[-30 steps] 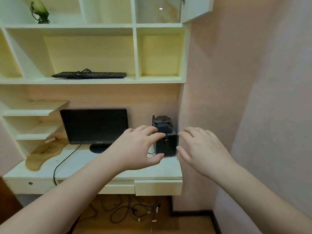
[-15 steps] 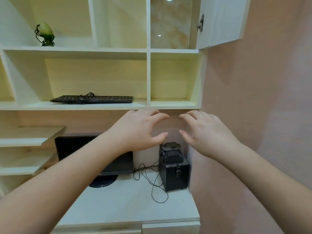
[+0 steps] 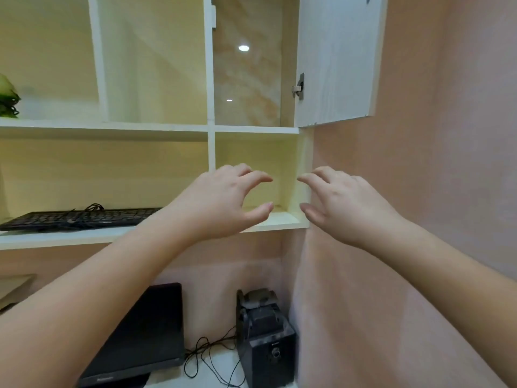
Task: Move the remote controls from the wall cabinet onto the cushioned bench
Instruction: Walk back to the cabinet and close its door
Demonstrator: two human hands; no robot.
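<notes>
No remote control and no cushioned bench show in this view. The white wall cabinet [image 3: 208, 127] fills the upper half, its right door [image 3: 335, 60] swung open beside a glossy marbled back panel. My left hand [image 3: 223, 200] is raised in front of the lower right cubby [image 3: 257, 175], fingers curled apart and holding nothing. My right hand [image 3: 344, 203] is level with it at the cabinet's right edge, fingers also spread and empty. Whatever lies in the upper compartment behind the open door is hidden from this low angle.
A black keyboard [image 3: 81, 218] with a coiled cable lies on the lower left shelf. A green ornament [image 3: 8, 99] stands on the shelf above. Below are a dark monitor [image 3: 145, 331], a black speaker [image 3: 265, 337] and loose cables. A pink wall [image 3: 433, 163] stands close on the right.
The view has tilted upward from the desk to the cabinet. Both hands have risen together from in front of the speaker to the lower right cubby, still empty.
</notes>
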